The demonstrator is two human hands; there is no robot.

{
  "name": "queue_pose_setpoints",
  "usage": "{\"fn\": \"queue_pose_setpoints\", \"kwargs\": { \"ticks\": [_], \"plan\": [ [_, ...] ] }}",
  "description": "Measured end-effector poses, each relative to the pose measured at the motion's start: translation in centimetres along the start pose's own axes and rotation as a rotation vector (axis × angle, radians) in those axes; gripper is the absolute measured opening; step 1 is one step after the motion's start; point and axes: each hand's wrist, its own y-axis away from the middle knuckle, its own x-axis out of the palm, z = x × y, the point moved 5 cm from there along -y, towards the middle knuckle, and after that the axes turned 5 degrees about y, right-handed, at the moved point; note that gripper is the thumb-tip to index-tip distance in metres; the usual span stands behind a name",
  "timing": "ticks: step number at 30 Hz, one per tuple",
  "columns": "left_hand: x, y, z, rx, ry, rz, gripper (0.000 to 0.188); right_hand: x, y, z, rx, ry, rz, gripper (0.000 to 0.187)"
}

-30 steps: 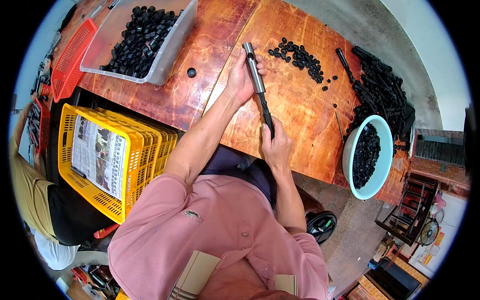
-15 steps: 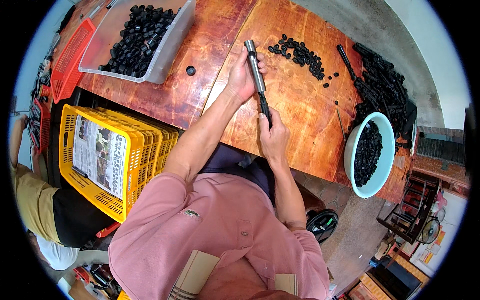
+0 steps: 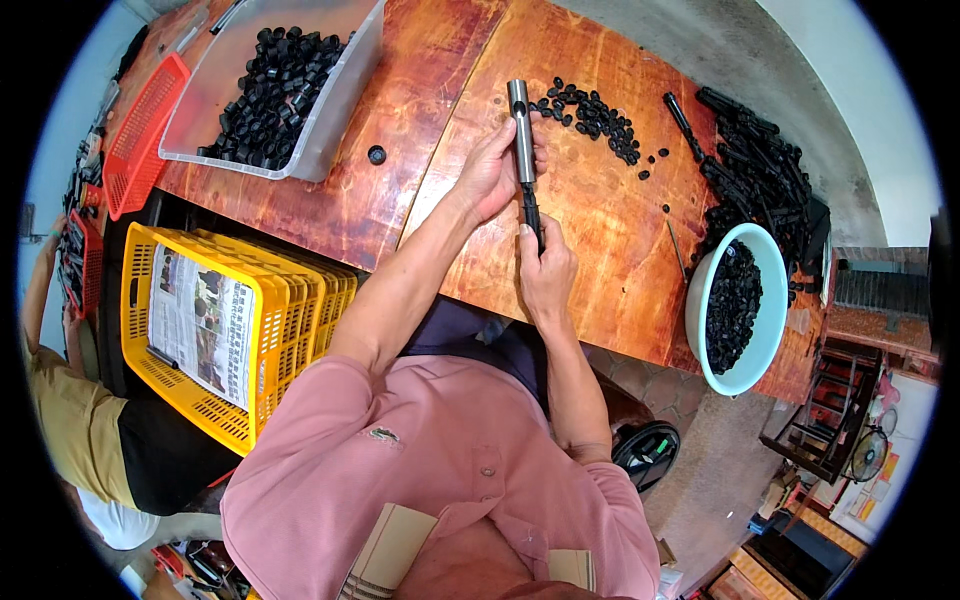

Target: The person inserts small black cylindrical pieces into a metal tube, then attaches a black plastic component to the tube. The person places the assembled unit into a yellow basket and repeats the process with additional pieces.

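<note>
My left hand [image 3: 490, 172] wraps round a silver metal tube [image 3: 523, 145] that stands nearly upright in the picture, with a dark hole near its far end. A slim black plastic part [image 3: 530, 205] sits at the tube's near end, lined up with it. My right hand [image 3: 547, 272] grips that black part between thumb and fingers; its lower end is hidden in the palm. Whether the part goes inside the tube I cannot tell. Just beyond the tube lie several small black oval pieces [image 3: 603, 122] on the wooden table [image 3: 400, 200].
A clear bin [image 3: 318, 150] of black caps stands far left, with a loose cap [image 3: 376, 155] beside it. Right are a pale blue bowl [image 3: 702, 330] of small black parts, a heap of black parts [image 3: 755, 160] and a thin rod [image 3: 677, 250]. Yellow crates [image 3: 262, 330] and another person [image 3: 75, 420] are left.
The tube has swung closer to upright, its far end moving right. My left hand has shifted slightly right and nearer; my right hand keeps its grip. The view has shifted a little.
</note>
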Motion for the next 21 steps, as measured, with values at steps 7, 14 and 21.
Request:
{"fn": "queue_pose_setpoints", "kwargs": {
  "ticks": [7, 14, 21],
  "plan": [
    [-0.2, 0.1, 0.0, -0.034, -0.102, -0.007, 0.032, -0.3, 0.1, 0.5, 0.011, 0.026, -0.013, 0.025],
    [1.1, 0.8, 1.3, -0.102, -0.265, 0.050, 0.027, -1.3, -1.3, 0.4, 0.029, 0.121, -0.047, 0.026],
    [1.2, 1.0, 2.5, -0.121, -0.440, 0.169, 0.044, -0.8, -3.1, 0.6, -0.009, 0.083, -0.088, 0.039]
  ]
}}
